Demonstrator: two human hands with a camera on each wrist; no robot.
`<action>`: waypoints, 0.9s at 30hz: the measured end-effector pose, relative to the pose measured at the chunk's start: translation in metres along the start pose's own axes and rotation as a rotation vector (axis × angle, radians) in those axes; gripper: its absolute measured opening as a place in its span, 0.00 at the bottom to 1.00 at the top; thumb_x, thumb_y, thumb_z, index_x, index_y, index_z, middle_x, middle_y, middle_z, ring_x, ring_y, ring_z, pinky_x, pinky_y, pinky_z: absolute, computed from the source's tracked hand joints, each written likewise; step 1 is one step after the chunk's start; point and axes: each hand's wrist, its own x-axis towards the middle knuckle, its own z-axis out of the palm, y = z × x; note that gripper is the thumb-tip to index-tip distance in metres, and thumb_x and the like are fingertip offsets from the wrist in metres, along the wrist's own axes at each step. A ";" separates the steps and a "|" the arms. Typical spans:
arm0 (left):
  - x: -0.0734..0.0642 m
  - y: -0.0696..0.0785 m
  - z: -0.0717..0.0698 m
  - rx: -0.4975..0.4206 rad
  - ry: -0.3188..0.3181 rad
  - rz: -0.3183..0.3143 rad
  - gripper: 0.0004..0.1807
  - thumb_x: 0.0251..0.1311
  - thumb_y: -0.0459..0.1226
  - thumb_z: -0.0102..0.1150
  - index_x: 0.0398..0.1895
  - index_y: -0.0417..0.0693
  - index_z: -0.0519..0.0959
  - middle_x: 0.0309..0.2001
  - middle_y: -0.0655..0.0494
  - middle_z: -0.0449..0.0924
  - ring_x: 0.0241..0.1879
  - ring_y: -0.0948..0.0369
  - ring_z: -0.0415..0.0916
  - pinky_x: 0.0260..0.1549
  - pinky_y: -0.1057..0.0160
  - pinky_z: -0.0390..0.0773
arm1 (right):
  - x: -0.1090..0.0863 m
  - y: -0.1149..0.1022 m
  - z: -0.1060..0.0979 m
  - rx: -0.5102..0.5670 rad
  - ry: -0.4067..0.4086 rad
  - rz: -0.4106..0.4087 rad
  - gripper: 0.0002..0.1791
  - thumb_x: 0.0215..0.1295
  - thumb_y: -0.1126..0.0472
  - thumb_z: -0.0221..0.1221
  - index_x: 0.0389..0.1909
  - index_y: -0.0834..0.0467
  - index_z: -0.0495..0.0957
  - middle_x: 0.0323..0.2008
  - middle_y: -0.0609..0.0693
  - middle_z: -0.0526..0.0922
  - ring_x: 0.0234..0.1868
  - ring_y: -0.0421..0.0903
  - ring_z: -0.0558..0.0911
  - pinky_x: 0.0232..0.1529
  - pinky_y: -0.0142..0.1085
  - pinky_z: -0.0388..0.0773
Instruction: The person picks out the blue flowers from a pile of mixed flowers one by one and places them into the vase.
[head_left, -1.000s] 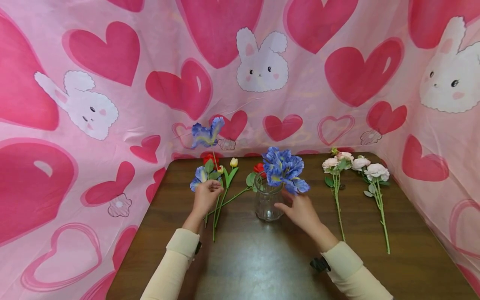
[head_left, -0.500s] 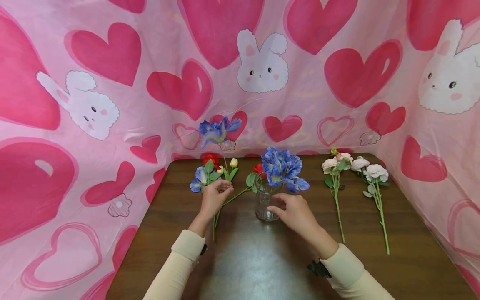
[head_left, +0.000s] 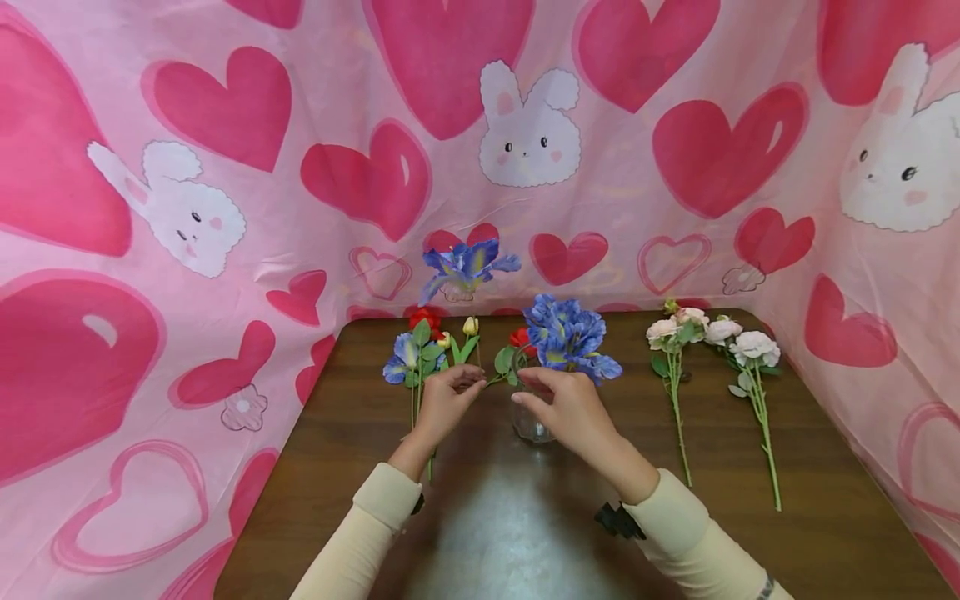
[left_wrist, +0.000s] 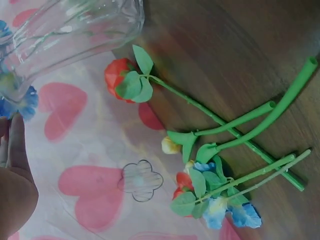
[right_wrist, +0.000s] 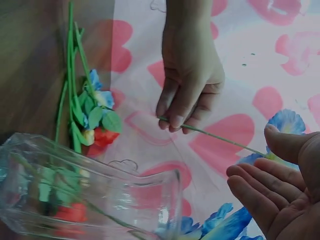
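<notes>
My left hand [head_left: 447, 402] pinches the thin green stem of a blue iris [head_left: 468, 265], whose bloom stands above the hand. In the right wrist view that stem [right_wrist: 220, 137] runs from the fingertips toward the bloom, which is partly hidden by my right hand [right_wrist: 280, 195]. The right hand holds nothing; its fingers are extended, and it overlaps the clear glass vase [head_left: 531, 427] in the head view. Other blue irises [head_left: 566, 333] lean out of the vase's mouth to the right. Seen from the left wrist, the vase [left_wrist: 75, 37] has stems inside.
Left of the vase lie yellow tulips [head_left: 470, 326], a red flower [head_left: 425, 318] and a blue iris [head_left: 402, 358]. Another red flower [head_left: 521, 340] lies behind the vase. Pale pink flowers [head_left: 753, 348] lie at the right of the brown table [head_left: 585, 558]. A heart-patterned cloth hangs behind.
My left hand has moved right with the iris, toward the vase. My right hand has shifted left and slightly up, from the vase's right side to in front of it.
</notes>
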 end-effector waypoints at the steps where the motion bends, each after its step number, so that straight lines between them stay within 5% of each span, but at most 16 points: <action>1: 0.000 0.001 0.001 -0.008 -0.007 0.010 0.06 0.55 0.26 0.67 0.36 0.34 0.83 0.33 0.49 0.85 0.32 0.58 0.84 0.31 0.64 0.82 | 0.002 -0.001 0.000 0.011 0.014 -0.014 0.18 0.56 0.60 0.70 0.46 0.63 0.84 0.41 0.55 0.86 0.37 0.49 0.86 0.37 0.41 0.82; 5: -0.003 0.004 0.005 -0.020 -0.036 0.030 0.06 0.56 0.26 0.66 0.37 0.37 0.83 0.34 0.48 0.85 0.33 0.59 0.84 0.32 0.63 0.82 | 0.011 -0.002 -0.003 0.025 0.058 -0.047 0.18 0.55 0.62 0.70 0.46 0.64 0.84 0.42 0.56 0.86 0.38 0.49 0.86 0.37 0.41 0.82; 12: -0.006 0.049 0.003 -0.029 -0.070 0.097 0.07 0.52 0.19 0.65 0.35 0.29 0.82 0.32 0.38 0.83 0.32 0.48 0.83 0.31 0.58 0.83 | 0.028 -0.003 -0.007 0.119 0.104 -0.045 0.17 0.57 0.64 0.69 0.47 0.65 0.83 0.41 0.56 0.86 0.38 0.47 0.86 0.37 0.38 0.82; 22: -0.006 0.052 0.013 -0.047 -0.084 0.154 0.06 0.50 0.18 0.65 0.32 0.27 0.82 0.31 0.38 0.83 0.30 0.46 0.83 0.29 0.56 0.83 | 0.047 -0.005 -0.006 0.137 0.174 -0.042 0.14 0.58 0.65 0.69 0.44 0.64 0.84 0.37 0.55 0.87 0.36 0.47 0.86 0.37 0.41 0.83; 27: -0.008 0.027 0.024 -0.031 -0.084 0.150 0.06 0.50 0.20 0.67 0.32 0.30 0.82 0.31 0.41 0.83 0.30 0.48 0.83 0.30 0.58 0.83 | 0.050 -0.005 -0.004 0.157 0.207 -0.040 0.12 0.57 0.66 0.69 0.42 0.64 0.85 0.35 0.55 0.87 0.35 0.47 0.87 0.36 0.40 0.83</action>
